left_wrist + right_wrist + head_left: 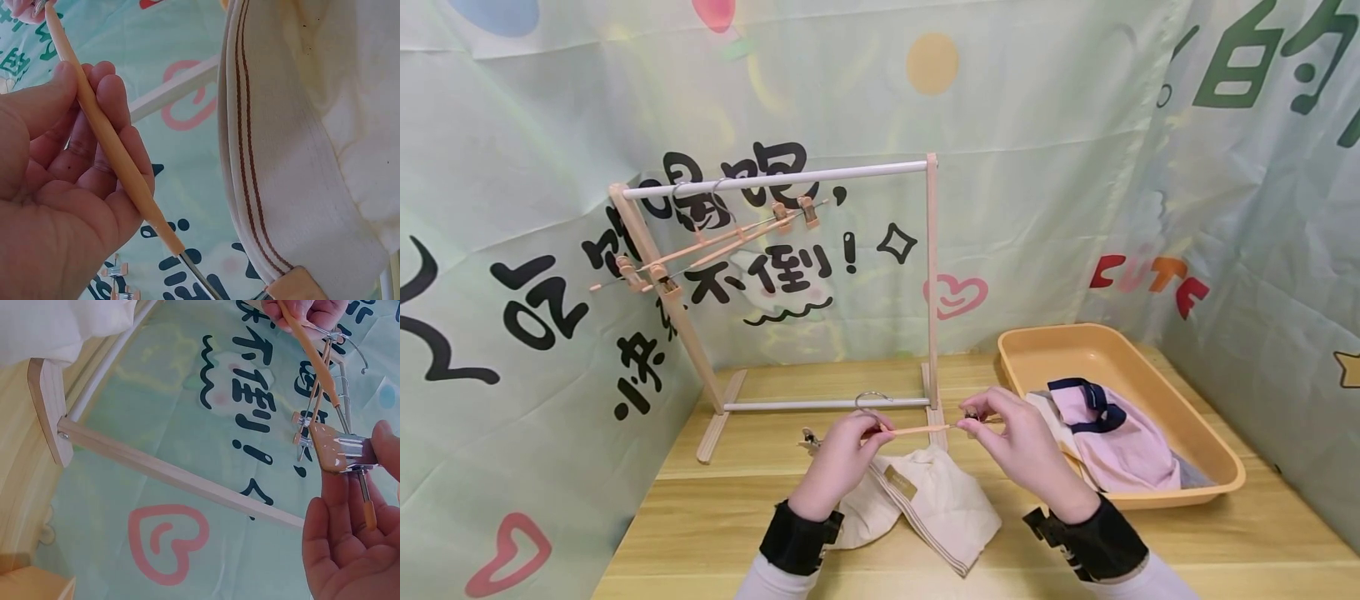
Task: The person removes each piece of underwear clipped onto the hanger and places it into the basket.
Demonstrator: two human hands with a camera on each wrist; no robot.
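Note:
My left hand point(841, 458) grips the bar of an orange clip hanger point(917, 430), thumb on one side and fingers behind it. The hanger's metal hook points up beside the rack's lower rail. Pinched in my right hand point(1021, 440) is the metal-and-orange clip point(334, 449) near the hanger's right end, and the bar's orange tip sticks out past it. Another clip point(809, 439) shows at the left end. Below the hanger, a folded cream cloth garment point(955, 492) with a small tan label point(900, 482) lies on the table. Brown stitched lines run along its band in the left wrist view.
A wooden rack point(932, 275) with a white top rail stands behind my hands; two clip hangers point(737, 242) hang at its left. To the right, a yellow tray point(1228, 467) holds a pink garment point(1138, 454) with navy trim and other cloth. Printed curtains enclose the table.

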